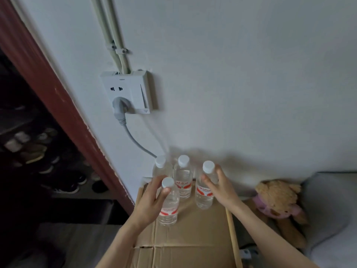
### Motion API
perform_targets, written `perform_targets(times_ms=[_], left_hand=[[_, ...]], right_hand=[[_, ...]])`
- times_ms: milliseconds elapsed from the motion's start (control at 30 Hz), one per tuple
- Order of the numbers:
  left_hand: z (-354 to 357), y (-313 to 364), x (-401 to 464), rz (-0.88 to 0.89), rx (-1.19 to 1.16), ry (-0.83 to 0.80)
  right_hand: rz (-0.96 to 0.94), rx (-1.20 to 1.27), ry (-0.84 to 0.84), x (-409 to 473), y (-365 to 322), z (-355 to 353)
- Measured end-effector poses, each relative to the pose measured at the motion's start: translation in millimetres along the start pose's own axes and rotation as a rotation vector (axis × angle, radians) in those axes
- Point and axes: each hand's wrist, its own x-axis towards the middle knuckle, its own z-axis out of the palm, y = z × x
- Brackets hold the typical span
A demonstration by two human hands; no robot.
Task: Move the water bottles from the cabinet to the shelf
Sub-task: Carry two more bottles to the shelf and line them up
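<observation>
Each hand's grip (154, 196) (216, 185) around a bottle (169, 207) (204, 192)

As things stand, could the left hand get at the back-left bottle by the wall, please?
Probably yes, with care: the left hand is already beside the back-left bottle, but the front bottle it is touching stands close in front and might be knocked.

One head-worn view, close, angled down at wall (231, 74); cardboard box (193, 238) at 6 o'clock, doorway at 9.

Clear bottles (183, 178) with white caps and red-white labels on brown cardboard (193, 238).
</observation>
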Motion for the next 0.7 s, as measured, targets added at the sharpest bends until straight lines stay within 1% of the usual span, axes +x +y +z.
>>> perform_targets(times_ms=[133,200,333,500,567,633,700], left_hand=[[-4.8,2.3,4.5,-0.023,-0.15,-0.01],[-9.4,5.3,5.2,-0.035,-0.182,-0.037],[-17.3,11.6,0.8,0.018,-0.167,-0.076],[-22.7,10.6,-2.3,0.063,-0.143,-0.102],[-21.6,10.8,-5.0,0.071,-0.13,-0.078],[-19.3,13.1,-6.9,0.061,-0.1,-0.017],[-16.0,17.9,-8.0,0.038,-0.079,0.055]], right_hand=[[0.038,0.041,0.0,6.3,-0.9,-1.2],[0.033,0.022,-0.015,7.7,-2.0,-3.3],[-0.017,-0.039,-0.024,3.9,0.9,-12.3],[-0.156,-0.134,-0.12,-6.7,-6.1,-23.3],[-0.217,-0.167,-0.153,-9.6,-10.5,-27.8],[-0.237,-0.221,-0.17,-9.6,-11.8,-33.3],[-0.22,-0.272,-0.119,-6.3,-13.0,-37.2]])
